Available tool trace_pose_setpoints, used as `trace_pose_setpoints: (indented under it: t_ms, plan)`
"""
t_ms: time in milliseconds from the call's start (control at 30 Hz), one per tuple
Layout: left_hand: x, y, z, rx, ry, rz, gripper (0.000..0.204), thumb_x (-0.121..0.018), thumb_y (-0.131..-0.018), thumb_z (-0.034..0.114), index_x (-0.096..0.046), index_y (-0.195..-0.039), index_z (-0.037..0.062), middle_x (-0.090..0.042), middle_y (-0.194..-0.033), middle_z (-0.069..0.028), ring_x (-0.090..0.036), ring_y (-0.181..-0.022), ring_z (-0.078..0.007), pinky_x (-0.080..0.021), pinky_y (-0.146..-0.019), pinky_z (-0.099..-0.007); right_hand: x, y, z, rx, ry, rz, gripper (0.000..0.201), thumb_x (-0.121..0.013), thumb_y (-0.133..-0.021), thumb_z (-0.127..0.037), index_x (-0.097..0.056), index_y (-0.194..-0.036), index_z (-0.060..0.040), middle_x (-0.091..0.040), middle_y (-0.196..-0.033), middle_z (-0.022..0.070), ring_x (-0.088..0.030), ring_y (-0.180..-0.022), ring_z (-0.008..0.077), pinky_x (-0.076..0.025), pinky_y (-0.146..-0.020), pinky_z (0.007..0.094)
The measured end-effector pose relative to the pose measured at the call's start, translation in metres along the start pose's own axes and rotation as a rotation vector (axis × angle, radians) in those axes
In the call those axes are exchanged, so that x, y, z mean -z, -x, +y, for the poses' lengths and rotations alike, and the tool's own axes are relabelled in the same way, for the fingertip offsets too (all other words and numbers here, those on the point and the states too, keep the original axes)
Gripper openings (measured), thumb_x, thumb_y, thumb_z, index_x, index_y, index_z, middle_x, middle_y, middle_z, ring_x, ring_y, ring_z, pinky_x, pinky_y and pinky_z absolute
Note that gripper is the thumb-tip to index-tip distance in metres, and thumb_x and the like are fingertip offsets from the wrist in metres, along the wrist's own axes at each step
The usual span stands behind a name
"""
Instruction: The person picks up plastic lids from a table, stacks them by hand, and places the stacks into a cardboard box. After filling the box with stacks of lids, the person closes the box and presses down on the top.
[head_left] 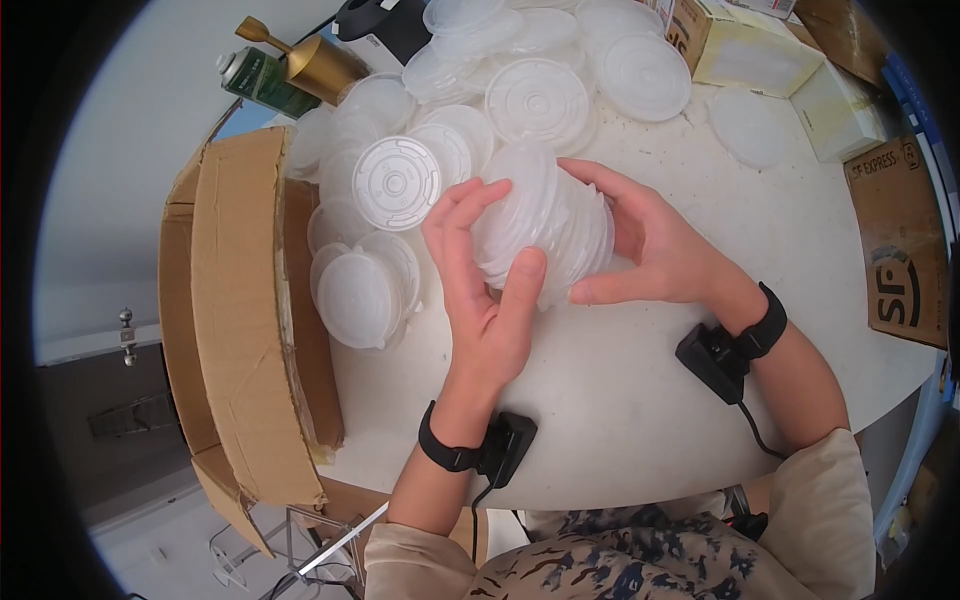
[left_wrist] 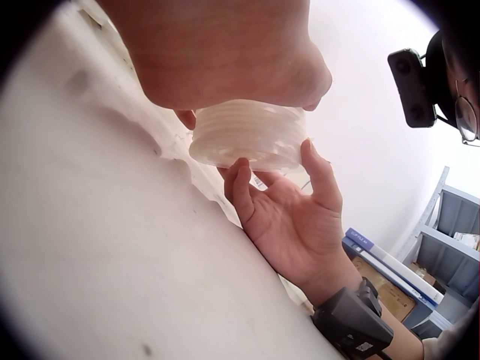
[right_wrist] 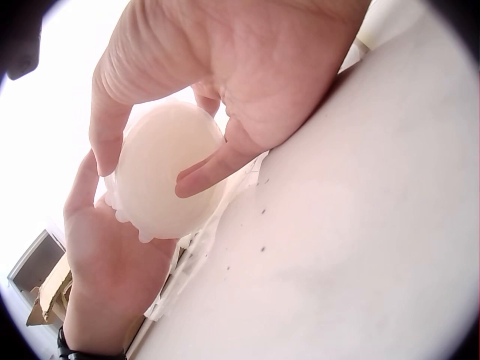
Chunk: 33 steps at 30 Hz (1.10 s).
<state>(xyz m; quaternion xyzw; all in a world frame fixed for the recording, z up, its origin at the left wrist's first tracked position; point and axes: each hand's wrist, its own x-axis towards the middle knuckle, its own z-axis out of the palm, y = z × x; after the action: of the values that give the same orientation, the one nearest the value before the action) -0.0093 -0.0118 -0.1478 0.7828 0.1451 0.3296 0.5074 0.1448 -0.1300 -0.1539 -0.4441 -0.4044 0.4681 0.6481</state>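
Note:
Between both hands is a stack of round translucent plastic lids, held above the white table. My left hand grips the stack from the left, its thumb along the near side and its fingers curled round the far side. From the right, my right hand holds the other end, thumb at the near edge and fingers behind. In the left wrist view the lids lie layered face to face. The right wrist view shows the end lid's flat face with fingers of the right hand across it.
Many loose lids lie in heaps at the back and left of the table. An open cardboard box stands at the left edge. A gold pot and green can stand behind it. Cartons line the right side.

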Motion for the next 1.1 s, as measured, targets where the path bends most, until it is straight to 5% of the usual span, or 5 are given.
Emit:
trace_pose_setpoints:
  t_ms: [100, 467, 1100]
  plan:
    - [-0.001, 0.001, 0.003, -0.014, -0.059, 0.028, 0.049, -0.052, -0.095, 0.029, -0.045, -0.135, 0.0025, -0.041, -0.139, -0.0111, -0.035, -0.133, -0.0235, -0.024, -0.112, -0.0385, 0.0, 0.0, 0.0, 0.0, 0.005, 0.001, 0.093, -0.084, -0.071, -0.008, -0.03, -0.147, 0.0013, -0.049, -0.135, 0.0143, -0.054, -0.12, 0.0214, -0.047, -0.101, 0.0364]
    - [0.001, -0.003, 0.001, -0.005, -0.008, -0.045, 0.051, -0.068, -0.083, 0.017, -0.052, -0.131, 0.0099, -0.038, -0.137, -0.0184, -0.035, -0.13, -0.0311, -0.034, -0.106, -0.0447, 0.0, 0.0, 0.0, 0.01, 0.001, 0.02, 0.094, -0.083, -0.073, -0.008, -0.026, -0.146, 0.0051, -0.045, -0.139, 0.0152, -0.051, -0.124, 0.0234, -0.046, -0.103, 0.0374]
    - [0.002, -0.005, 0.003, 0.005, 0.063, -0.033, 0.039, -0.057, -0.091, 0.016, -0.056, -0.129, 0.0063, -0.045, -0.141, -0.017, -0.041, -0.133, -0.0314, -0.032, -0.109, -0.0429, 0.0, -0.001, -0.013, -0.096, -0.191, 0.088, 0.088, -0.075, -0.077, 0.002, -0.023, -0.148, 0.0037, -0.039, -0.142, 0.011, -0.043, -0.131, 0.0213, -0.044, -0.104, 0.0375]
